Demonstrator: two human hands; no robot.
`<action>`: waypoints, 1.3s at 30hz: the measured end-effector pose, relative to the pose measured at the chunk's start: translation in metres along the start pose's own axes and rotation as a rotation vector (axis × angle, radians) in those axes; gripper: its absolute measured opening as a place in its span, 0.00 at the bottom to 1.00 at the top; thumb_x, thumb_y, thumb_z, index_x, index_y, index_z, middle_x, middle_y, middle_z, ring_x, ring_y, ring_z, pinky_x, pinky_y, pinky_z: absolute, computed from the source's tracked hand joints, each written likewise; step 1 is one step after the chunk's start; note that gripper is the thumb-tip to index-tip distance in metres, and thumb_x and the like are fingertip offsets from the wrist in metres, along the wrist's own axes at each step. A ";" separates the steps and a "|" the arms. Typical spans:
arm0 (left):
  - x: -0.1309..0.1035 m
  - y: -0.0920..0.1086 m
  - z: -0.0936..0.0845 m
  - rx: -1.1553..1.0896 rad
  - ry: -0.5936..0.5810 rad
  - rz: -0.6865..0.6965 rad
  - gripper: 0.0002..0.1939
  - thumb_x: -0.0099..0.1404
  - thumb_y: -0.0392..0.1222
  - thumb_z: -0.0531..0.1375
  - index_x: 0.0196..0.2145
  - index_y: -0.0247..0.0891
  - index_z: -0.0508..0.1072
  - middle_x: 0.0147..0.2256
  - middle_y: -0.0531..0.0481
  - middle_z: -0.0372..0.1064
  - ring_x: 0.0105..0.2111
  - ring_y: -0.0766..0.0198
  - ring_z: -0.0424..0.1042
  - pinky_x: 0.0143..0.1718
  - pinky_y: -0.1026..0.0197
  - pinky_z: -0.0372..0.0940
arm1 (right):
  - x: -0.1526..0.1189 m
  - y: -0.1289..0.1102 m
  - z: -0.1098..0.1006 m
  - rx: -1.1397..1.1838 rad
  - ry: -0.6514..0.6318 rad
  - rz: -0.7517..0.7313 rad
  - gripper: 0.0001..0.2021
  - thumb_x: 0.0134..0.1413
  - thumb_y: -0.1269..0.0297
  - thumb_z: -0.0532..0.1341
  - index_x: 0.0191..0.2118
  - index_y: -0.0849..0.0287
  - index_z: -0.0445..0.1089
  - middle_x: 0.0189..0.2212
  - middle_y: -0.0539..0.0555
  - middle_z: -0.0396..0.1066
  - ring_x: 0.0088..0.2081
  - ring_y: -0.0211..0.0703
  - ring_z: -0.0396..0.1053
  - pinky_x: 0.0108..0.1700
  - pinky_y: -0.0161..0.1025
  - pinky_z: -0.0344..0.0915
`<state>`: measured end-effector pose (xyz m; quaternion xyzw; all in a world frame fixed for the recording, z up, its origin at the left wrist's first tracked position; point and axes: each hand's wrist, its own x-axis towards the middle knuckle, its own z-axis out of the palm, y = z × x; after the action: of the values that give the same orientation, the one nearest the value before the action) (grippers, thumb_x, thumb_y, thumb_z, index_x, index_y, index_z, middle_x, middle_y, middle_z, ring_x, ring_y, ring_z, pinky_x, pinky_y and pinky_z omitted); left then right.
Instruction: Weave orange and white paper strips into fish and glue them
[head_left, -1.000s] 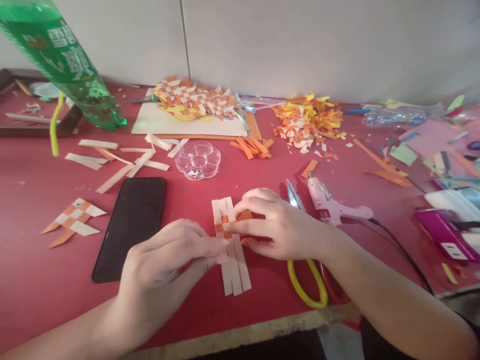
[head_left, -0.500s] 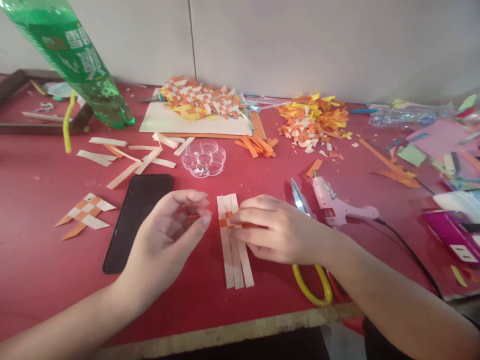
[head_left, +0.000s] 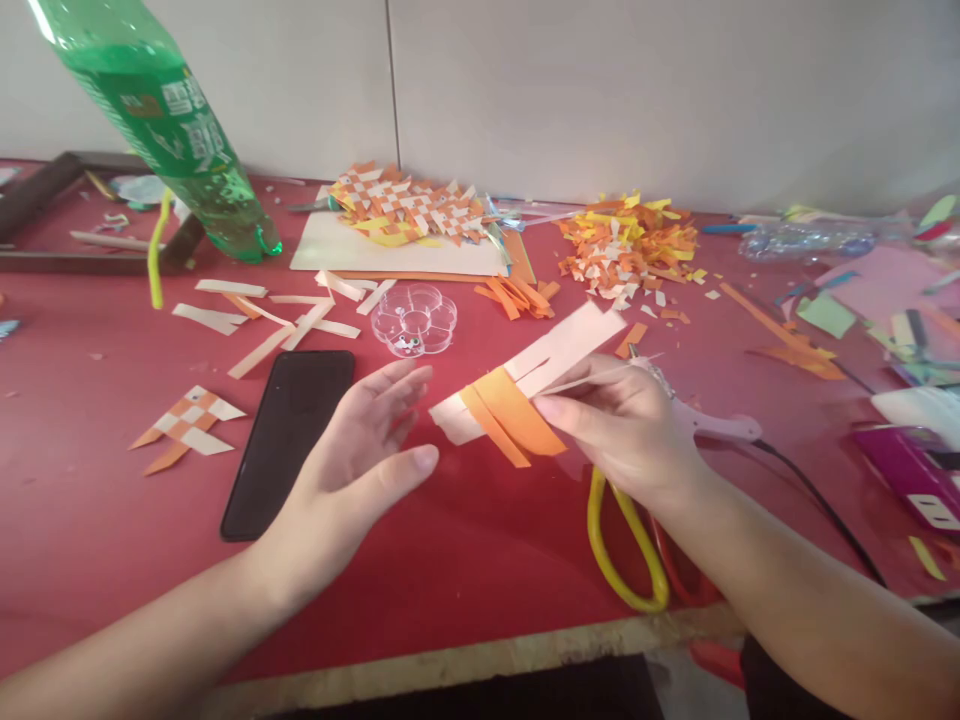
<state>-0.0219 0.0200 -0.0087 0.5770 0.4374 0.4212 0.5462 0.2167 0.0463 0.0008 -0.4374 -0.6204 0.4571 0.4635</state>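
My right hand (head_left: 619,415) pinches a piece of woven paper strips (head_left: 499,405), lifted off the red table. Cream strips cross orange ones in it, and the orange ends hang toward me. My left hand (head_left: 375,440) is open just left of the piece, fingers apart and not touching it. Beneath my right hand lie scissors with yellow handles (head_left: 626,550); their blades are hidden. Left of my left hand is a black phone (head_left: 289,440), and beyond it a finished-looking woven paper fish (head_left: 191,420) lies flat.
Behind are loose cream strips (head_left: 281,325), a clear flower-shaped tray (head_left: 414,320), a pile of woven fish (head_left: 412,205) and paper scraps (head_left: 626,240). A green bottle (head_left: 172,140) stands back left. At right sit a pink glue gun (head_left: 720,422) with its cord and a purple box (head_left: 907,475).
My right hand has picked the woven strips up from the table and turned them over at a slant. My left hand has opened wider. The view has shifted slightly.
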 end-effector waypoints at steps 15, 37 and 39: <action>0.001 0.008 0.007 -0.306 -0.015 -0.427 0.14 0.57 0.45 0.69 0.29 0.38 0.67 0.25 0.58 0.69 0.24 0.74 0.66 0.25 0.72 0.60 | -0.002 0.003 0.002 0.115 -0.081 0.015 0.24 0.51 0.62 0.68 0.54 0.50 0.65 0.49 0.53 0.69 0.54 0.44 0.67 0.53 0.42 0.69; -0.005 0.006 0.004 0.342 0.055 0.466 0.11 0.61 0.24 0.60 0.32 0.41 0.73 0.39 0.52 0.75 0.45 0.66 0.74 0.50 0.63 0.69 | -0.010 -0.018 0.006 -0.861 0.002 -0.862 0.06 0.50 0.71 0.68 0.32 0.53 0.74 0.33 0.53 0.75 0.41 0.47 0.69 0.41 0.46 0.72; -0.005 0.006 0.004 0.349 0.052 0.464 0.11 0.61 0.25 0.60 0.33 0.42 0.73 0.39 0.53 0.75 0.45 0.66 0.74 0.50 0.62 0.69 | -0.010 -0.019 0.005 -0.891 0.009 -0.874 0.05 0.51 0.70 0.68 0.32 0.52 0.74 0.33 0.52 0.74 0.42 0.46 0.69 0.40 0.45 0.71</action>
<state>-0.0194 0.0139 -0.0030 0.7359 0.3732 0.4680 0.3165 0.2111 0.0319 0.0164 -0.2964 -0.8712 -0.0793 0.3833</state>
